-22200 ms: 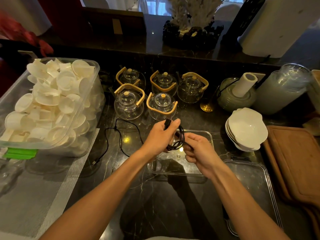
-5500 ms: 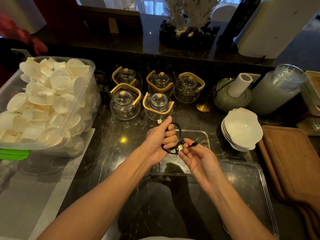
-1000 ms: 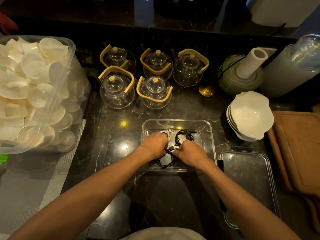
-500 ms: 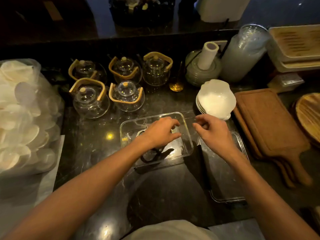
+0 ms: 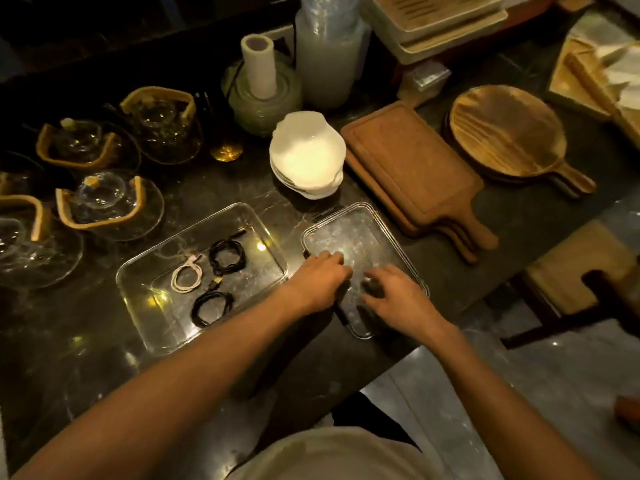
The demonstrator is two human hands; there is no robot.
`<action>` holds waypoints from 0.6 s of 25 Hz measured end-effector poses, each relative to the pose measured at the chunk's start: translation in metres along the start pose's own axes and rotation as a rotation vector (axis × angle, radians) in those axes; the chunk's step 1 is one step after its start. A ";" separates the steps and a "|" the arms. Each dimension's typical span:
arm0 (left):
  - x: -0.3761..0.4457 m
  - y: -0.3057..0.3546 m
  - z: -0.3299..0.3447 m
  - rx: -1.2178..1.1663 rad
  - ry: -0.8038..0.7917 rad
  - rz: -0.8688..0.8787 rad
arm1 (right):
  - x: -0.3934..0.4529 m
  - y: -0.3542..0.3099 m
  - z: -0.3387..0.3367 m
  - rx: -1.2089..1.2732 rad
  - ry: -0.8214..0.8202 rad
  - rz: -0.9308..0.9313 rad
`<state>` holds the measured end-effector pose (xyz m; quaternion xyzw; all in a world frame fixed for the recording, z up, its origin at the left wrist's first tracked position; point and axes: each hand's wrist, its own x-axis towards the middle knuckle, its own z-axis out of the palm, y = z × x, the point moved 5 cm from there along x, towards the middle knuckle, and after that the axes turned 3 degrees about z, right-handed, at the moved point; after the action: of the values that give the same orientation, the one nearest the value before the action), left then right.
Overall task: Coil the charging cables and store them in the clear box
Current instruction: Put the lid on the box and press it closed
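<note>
Both bare forearms reached forward over the dark, veined stone counter [image 5: 104,341] and met above the clear rectangular plastic lid [image 5: 360,233] that lay flat beside the box. The left hand [image 5: 317,278] rested knuckles-up at the lid's left edge, its fingers bent down onto the plastic; whether it gripped the rim or only touched it could not be told. The right hand [image 5: 398,297] lay just beside it on the lid's near half, fingers curled loosely downward, and its hold could not be told either. The two hands were close but not touching.

Just left of the lid sat the clear, shallow rectangular box [image 5: 138,271] with rounded corners and glossy walls. Inside it lay three coils: a thin white cable [image 5: 187,277], a black coiled cable [image 5: 227,256] behind it, and a second black coil [image 5: 211,306] nearer the person.

Behind stood a stack of glossy white scalloped bowls [image 5: 308,157], matte brown rectangular wooden boards with handles [image 5: 412,171], and round grained wooden paddles [image 5: 505,129].
</note>
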<state>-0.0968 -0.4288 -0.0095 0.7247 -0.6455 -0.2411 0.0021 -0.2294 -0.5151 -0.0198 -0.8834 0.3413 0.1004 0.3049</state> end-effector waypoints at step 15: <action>-0.007 0.000 -0.023 -0.142 0.134 0.177 | -0.034 -0.007 0.017 -0.265 0.223 -0.159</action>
<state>-0.0893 -0.4296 0.0128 0.6774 -0.6866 -0.2362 0.1179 -0.2498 -0.4822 -0.0164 -0.9456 0.2861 0.0214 0.1531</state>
